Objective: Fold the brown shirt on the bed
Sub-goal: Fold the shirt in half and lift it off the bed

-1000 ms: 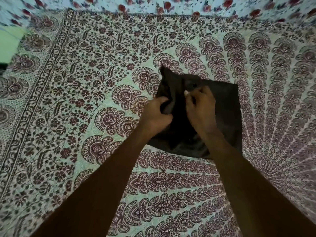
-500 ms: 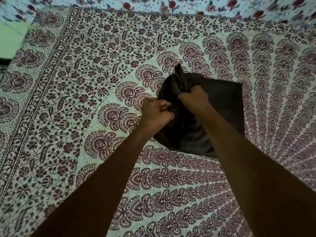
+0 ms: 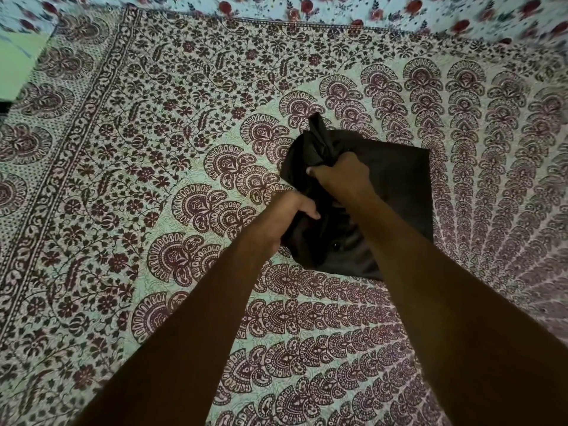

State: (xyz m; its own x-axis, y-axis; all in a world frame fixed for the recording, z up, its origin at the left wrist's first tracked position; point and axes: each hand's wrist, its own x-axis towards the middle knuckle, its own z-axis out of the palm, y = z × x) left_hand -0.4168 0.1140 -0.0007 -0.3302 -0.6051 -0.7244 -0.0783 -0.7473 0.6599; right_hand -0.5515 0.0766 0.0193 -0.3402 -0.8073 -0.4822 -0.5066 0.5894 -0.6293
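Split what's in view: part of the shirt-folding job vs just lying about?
In the job:
- dark brown cloth shirt, bunched at its left side
- left hand, grip on shirt
- right hand, grip on shirt
- maroon paisley printed bedsheet

Lying about:
- red rose floral cloth at far edge

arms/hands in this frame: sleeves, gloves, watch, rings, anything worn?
Nothing worn that shows. Both forearms are bare from the bottom edge of the picture up to the wrists: no sleeves, no gloves, no watch or band. The left hand and right hand are bare too, with no rings on the parts in view. A short, pale thumbnail shows on the right hand. Dim light hides finer detail.
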